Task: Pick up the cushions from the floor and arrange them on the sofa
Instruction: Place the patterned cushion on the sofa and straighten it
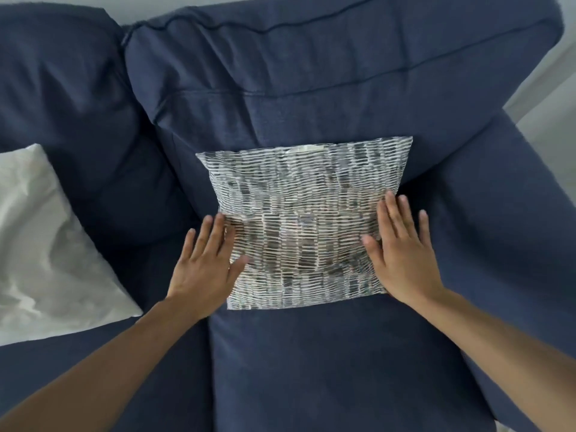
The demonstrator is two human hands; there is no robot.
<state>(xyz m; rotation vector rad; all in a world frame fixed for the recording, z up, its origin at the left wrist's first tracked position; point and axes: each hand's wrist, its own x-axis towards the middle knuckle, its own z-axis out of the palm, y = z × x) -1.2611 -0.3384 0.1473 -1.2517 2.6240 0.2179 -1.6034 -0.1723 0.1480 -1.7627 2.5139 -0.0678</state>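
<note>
A grey and white patterned cushion [299, 213] leans against the back of the dark blue sofa [327, 369], on the right-hand seat next to the armrest. My left hand [205, 266] lies flat against the cushion's left edge with fingers spread. On the cushion's right edge rests my right hand [402, 254], also flat with fingers apart. Neither hand grips the fabric. A plain white cushion [46, 244] sits on the left seat, partly cut off by the frame's edge.
The sofa's right armrest [514, 229] runs along the right side. A light floor or wall [554, 98] shows beyond it at the upper right. The seat in front of the patterned cushion is bare blue fabric.
</note>
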